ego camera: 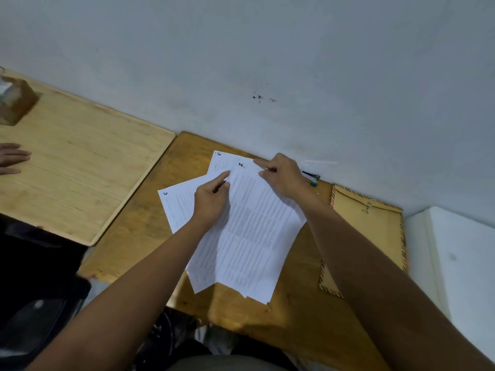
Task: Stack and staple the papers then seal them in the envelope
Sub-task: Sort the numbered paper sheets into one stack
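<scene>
Several printed white papers (251,231) lie fanned and overlapping on the small wooden desk (139,231), each with a handwritten number at a top corner. My left hand (211,199) rests on the left sheets, its forefinger stretched to the edge of the top sheet and the other fingers curled. My right hand (281,175) pinches the top edge of the top sheet near the wall. A brown envelope (375,236) with striped borders and a string clasp lies flat to the right of the papers. Behind my right hand a small dark and teal object (312,179), perhaps the stapler, is mostly hidden.
A pale wall (267,62) runs right behind the desk. A lighter wooden table (80,167) adjoins on the left, with a brown box (16,103) at its far corner and another person's hand (13,158) on it. A white block (455,258) stands at the right.
</scene>
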